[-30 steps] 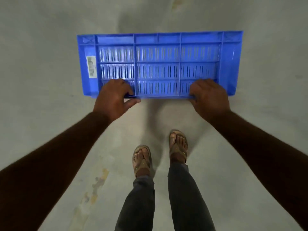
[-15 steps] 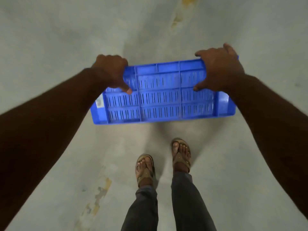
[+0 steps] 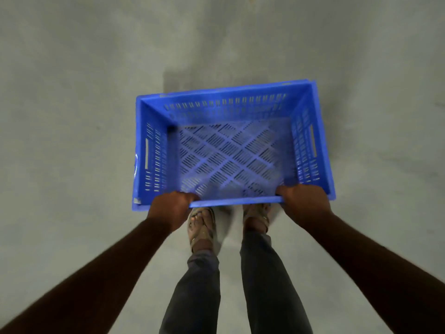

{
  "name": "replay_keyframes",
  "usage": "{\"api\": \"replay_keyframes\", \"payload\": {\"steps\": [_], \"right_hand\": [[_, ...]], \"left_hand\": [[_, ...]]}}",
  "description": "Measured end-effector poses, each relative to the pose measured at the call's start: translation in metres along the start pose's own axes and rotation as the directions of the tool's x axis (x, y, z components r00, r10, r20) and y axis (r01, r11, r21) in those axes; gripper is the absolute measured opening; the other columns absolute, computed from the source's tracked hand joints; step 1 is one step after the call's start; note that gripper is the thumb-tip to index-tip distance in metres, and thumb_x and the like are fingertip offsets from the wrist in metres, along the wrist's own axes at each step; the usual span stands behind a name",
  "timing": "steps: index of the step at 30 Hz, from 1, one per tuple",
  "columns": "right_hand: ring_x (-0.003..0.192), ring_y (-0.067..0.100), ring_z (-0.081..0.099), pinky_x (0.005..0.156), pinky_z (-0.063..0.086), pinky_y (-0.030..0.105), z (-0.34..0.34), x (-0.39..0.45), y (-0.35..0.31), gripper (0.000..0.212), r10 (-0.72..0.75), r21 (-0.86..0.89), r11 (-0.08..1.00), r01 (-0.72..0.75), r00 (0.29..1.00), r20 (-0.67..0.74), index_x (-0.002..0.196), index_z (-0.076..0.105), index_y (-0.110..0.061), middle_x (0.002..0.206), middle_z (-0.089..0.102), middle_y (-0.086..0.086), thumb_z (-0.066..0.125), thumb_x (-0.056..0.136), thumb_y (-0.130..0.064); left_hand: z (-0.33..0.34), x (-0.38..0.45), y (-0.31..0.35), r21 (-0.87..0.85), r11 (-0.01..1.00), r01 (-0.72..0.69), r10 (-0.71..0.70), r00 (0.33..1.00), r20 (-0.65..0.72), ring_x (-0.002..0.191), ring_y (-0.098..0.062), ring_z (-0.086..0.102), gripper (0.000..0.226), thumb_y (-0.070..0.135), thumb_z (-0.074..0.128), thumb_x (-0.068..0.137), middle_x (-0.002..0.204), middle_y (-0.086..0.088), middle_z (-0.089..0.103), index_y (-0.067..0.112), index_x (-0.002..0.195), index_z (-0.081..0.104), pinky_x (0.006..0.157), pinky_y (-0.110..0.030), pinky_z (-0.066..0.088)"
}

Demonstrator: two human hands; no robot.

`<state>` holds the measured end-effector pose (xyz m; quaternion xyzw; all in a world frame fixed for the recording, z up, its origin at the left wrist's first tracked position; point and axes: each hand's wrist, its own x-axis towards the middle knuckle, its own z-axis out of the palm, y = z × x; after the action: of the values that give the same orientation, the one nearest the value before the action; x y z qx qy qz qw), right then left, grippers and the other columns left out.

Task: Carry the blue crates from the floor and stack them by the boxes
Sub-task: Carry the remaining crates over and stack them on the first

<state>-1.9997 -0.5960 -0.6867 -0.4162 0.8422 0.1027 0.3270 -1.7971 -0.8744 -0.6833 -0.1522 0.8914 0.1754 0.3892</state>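
Observation:
A blue slotted plastic crate (image 3: 231,109) hangs in front of me with its open top facing up, and its perforated floor is visible. My left hand (image 3: 171,208) grips the near rim close to the left corner. My right hand (image 3: 304,203) grips the same rim close to the right corner. The crate is empty, with handle slots in both short walls. It is held above the floor, just ahead of my feet.
Bare grey concrete floor (image 3: 72,116) lies all around. My two feet in sandals (image 3: 202,225) stand right below the crate's near edge. No boxes or other crates are in view.
The crate was on its side with my hands on its edge; it has turned over so the open top faces up, and my hands now hold its near rim.

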Motion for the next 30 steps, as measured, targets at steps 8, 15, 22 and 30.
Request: {"api": "replay_keyframes", "payload": {"steps": [8,15,22,30], "right_hand": [[0.103,0.03,0.07,0.091,0.053,0.041,0.055,0.075,0.0,0.046,-0.058,0.269,0.963,0.016,0.987,0.148,0.123,0.067,-0.031,0.114,0.074,0.003,0.074,0.08,-0.047],[0.112,0.024,0.061,0.098,0.046,0.035,0.009,0.072,-0.001,0.034,0.39,0.665,0.747,0.006,0.807,-0.444,0.122,0.066,-0.015,0.122,0.068,0.006,0.065,0.094,-0.035],[0.138,0.032,0.045,0.113,0.037,0.041,-0.009,0.121,0.009,0.085,0.741,0.889,0.327,-0.32,0.671,-0.031,0.152,0.032,-0.007,0.151,0.045,0.016,0.066,0.082,-0.042],[0.089,0.019,0.061,0.088,0.053,0.041,-0.053,0.067,0.015,0.031,0.784,0.982,0.071,-0.177,0.618,0.055,0.111,0.055,-0.022,0.107,0.067,0.013,0.073,0.085,-0.022]], "left_hand": [[0.046,0.075,-0.025,-0.062,0.971,0.231,-0.212,0.951,0.226,0.129,-0.025,0.052,0.061,0.059,0.059,0.087,0.142,0.0,0.055,0.032,0.14,0.047,0.104,-0.039,0.044],[0.003,0.076,-0.06,-0.564,0.823,0.071,-0.227,0.951,-0.211,0.143,-0.015,0.037,0.048,0.032,0.071,0.087,0.155,0.008,0.035,0.019,0.131,0.06,0.116,-0.039,0.033],[-0.031,0.099,-0.091,-0.812,0.399,0.425,-0.722,0.691,0.006,0.124,-0.038,0.053,0.079,0.024,0.081,0.073,0.139,-0.022,0.049,0.003,0.136,0.038,0.097,-0.044,0.047],[-0.047,0.014,-0.097,-0.961,0.112,0.254,-0.684,0.721,0.111,0.08,-0.029,0.069,0.037,-0.002,0.048,0.059,0.081,-0.004,0.07,0.01,0.09,0.065,0.068,-0.04,0.059]]}}
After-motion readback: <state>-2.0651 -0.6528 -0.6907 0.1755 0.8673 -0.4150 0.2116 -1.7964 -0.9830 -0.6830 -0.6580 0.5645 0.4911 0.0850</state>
